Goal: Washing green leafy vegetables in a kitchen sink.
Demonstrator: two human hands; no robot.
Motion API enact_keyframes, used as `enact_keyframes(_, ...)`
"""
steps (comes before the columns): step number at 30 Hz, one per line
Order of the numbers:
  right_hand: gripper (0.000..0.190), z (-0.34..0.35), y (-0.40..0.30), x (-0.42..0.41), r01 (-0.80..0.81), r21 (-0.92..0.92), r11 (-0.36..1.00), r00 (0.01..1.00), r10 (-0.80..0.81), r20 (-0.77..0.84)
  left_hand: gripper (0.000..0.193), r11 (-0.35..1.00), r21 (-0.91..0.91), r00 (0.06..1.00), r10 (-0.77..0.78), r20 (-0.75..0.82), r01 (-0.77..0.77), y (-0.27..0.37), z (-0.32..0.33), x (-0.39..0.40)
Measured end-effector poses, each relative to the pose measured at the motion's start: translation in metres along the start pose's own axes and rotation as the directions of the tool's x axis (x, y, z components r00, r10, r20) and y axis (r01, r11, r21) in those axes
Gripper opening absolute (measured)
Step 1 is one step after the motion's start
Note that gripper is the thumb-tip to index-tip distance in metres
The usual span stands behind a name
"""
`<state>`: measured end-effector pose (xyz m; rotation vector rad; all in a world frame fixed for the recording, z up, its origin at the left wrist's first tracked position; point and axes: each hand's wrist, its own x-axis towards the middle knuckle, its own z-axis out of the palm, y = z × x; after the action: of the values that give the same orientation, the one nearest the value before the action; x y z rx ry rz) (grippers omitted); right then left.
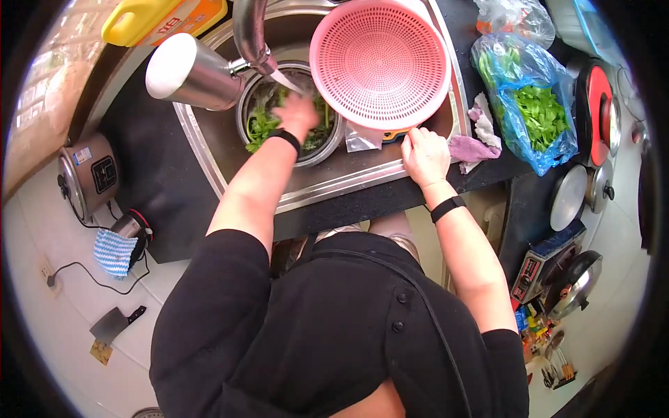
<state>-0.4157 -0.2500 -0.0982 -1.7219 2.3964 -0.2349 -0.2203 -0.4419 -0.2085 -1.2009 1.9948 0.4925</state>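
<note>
My left hand (297, 112), blurred, is in a round metal pot (323, 157) standing in the sink, among leafy greens (261, 125); whether its fingers close on any is unclear. Water runs from the faucet (251, 31) onto the greens beside the hand. My right hand (427, 154) has its fingers curled over the front rim of the steel sink (360, 180), near its right corner. Just above it in the view, a pink plastic colander (381, 65) sits over the sink's right part. Under it show a clear plastic piece (363, 138) and a yellow-and-blue object (394, 136).
Crumpled cloths (478, 143) and a blue plastic bag of greens (541, 117) lie right of the sink, with pot lids (568, 198) beyond. A metal cylinder (196, 73) attached to the faucet overhangs the sink's left side. A yellow jug (162, 21) and a cooker (91, 175) stand leftward.
</note>
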Motion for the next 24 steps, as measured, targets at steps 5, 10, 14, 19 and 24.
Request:
enact_keyframes(5,0.014,0.004,0.004,-0.003,-0.003,-0.013,1.0,1.0,0.003,-0.011,0.057,0.959,0.081,0.962,0.271,0.02,-0.272,-0.021,-0.012,-0.009)
enact_keyframes(10,0.013,0.0,0.0,0.0,0.004,-0.007,1.0,1.0,-0.004,0.003,0.058,0.998,-0.051,0.997,0.037,0.063,-0.034,0.017,-0.015,-0.017)
enact_keyframes(14,0.013,0.001,0.002,-0.002,-0.005,-0.019,1.0,1.0,0.005,-0.008,0.047,0.913,-0.235,0.933,0.283,-0.221,-0.333,-0.013,-0.033,-0.054)
enact_keyframes(19,0.013,0.002,0.003,-0.001,-0.005,-0.017,1.0,1.0,0.005,-0.025,0.062,0.903,-0.425,0.902,-0.125,-0.413,-0.07,-0.064,-0.016,-0.011)
enact_keyframes(24,0.012,-0.002,-0.002,0.004,0.023,0.01,1.0,1.0,-0.023,-0.009,0.096,0.935,-0.341,0.994,-0.11,-0.015,0.099,-0.032,0.035,0.018)
